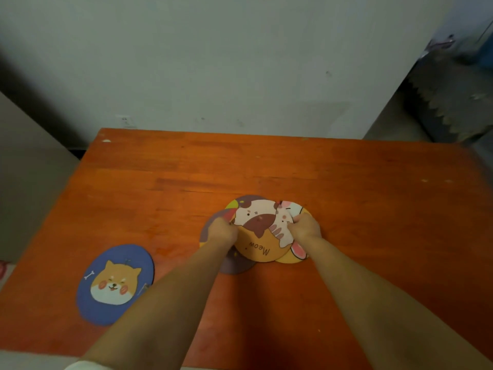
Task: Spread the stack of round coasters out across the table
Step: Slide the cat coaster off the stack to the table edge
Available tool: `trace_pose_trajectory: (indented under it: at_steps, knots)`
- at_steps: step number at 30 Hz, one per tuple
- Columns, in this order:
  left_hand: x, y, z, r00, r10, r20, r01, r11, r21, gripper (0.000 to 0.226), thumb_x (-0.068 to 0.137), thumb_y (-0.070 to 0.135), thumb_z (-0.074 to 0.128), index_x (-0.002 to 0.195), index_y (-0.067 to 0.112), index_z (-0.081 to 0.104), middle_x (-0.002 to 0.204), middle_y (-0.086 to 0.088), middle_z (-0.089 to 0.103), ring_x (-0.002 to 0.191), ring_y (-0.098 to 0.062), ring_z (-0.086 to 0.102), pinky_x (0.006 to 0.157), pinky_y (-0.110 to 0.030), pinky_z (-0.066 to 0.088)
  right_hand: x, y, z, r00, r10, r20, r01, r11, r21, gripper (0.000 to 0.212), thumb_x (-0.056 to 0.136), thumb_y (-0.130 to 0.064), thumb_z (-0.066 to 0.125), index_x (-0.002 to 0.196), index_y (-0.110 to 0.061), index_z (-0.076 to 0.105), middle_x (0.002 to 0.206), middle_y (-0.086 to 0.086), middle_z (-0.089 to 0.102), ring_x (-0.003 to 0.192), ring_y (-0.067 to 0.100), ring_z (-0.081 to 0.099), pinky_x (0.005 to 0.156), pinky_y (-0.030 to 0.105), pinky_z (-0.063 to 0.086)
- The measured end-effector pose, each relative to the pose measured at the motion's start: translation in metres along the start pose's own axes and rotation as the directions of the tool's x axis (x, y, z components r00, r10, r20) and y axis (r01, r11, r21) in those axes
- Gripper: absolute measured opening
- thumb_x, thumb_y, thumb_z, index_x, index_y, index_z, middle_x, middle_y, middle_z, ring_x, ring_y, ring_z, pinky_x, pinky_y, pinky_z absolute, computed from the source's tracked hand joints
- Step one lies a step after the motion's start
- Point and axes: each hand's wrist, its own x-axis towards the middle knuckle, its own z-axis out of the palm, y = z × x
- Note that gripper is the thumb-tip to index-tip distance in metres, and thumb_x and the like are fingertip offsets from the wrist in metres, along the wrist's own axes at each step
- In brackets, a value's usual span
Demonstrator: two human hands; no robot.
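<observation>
Orange table (346,182), both hands' fingers (296,222) pinching fanned coasters (256,247).

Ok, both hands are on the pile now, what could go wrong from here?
The left hand and right hand pinch overlapping coasters, so pulling the cat coaster may drag several along. The purple coaster is half hidden underneath and easy to miss. Sliding left could bump the dog coaster.
</observation>
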Motion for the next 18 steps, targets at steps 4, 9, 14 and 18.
trace_pose_trajectory:
  at_steps: [4,9,14,18]
  knots:
    - [-0.002,0.0,-0.003,1.0,-0.025,0.005,0.026,0.995,-0.092,0.044,0.093,0.01,0.051,0.05,0.013,0.041,0.054,-0.01,0.042,0.062,-0.029,0.046,0.074,-0.045,0.053,-0.002,0.002,-0.007,0.999,-0.026,-0.026,0.027,0.999,0.037,0.033,0.092,-0.018,0.056,0.062,-0.021,0.043,0.066,-0.001,0.047,0.078,0.025,0.052,0.048,0.026,0.031]
    - [-0.025,0.029,0.005,0.998,0.03,0.063,-0.014,0.97,-0.243,0.041,0.095,0.003,0.045,0.059,0.017,0.032,0.063,-0.009,0.033,0.071,-0.028,0.04,0.08,-0.049,0.056,-0.013,0.021,-0.034,0.993,-0.01,-0.115,0.026,0.99,0.139,0.012,0.094,-0.018,0.052,0.083,-0.018,0.049,0.082,0.0,0.053,0.081,0.021,0.052,0.063,0.028,0.042]
    - [-0.062,0.067,0.04,0.974,0.157,0.163,-0.128,0.975,-0.181,0.039,0.095,0.001,0.045,0.062,0.016,0.031,0.063,-0.009,0.03,0.068,-0.028,0.036,0.069,-0.039,0.041,-0.021,0.074,-0.083,0.979,0.027,-0.203,0.005,0.987,0.158,0.01,0.095,-0.017,0.051,0.086,-0.019,0.049,0.084,-0.001,0.053,0.07,0.012,0.05,0.053,0.023,0.042]
    - [-0.102,0.088,0.088,0.961,0.157,0.228,-0.115,0.976,-0.187,0.026,0.095,0.003,0.048,0.074,0.014,0.038,0.073,-0.012,0.035,0.079,-0.027,0.039,0.081,-0.046,0.051,-0.03,0.13,-0.12,0.982,0.031,-0.184,-0.008,0.992,0.125,0.018,0.094,-0.016,0.052,0.078,-0.021,0.048,0.076,-0.005,0.051,0.08,0.019,0.056,0.074,0.037,0.056]
